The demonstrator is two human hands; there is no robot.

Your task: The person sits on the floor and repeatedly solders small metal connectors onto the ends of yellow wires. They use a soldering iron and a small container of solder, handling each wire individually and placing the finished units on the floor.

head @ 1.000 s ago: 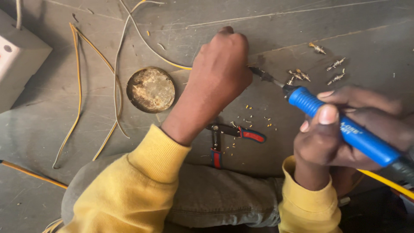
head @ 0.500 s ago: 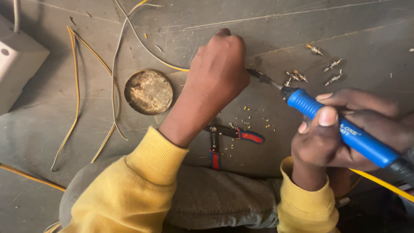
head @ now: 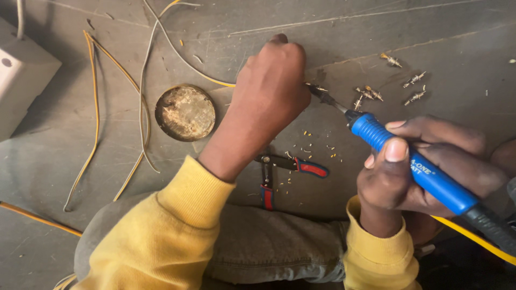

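The right hand is wrapped closed around the blue handle of a soldering iron, thumb laid along the top — the grip sits well back from the dark metal tip, which is the only safe place to hold it. The tool looks light and rigid, its handle grippy, the tip likely hot and fine enough to bend. That tip points at the left hand, a closed fist pressed to the grey floor; the fist hides whatever it pinches, though a thin yellow wire runs in under it — soft, limp, easy to kink. Just beyond the iron's tip lie small metal connectors. Below the iron's tip, red-handled pliers rest among wire scraps. Farther from the iron, past the fist, sits a round tin.
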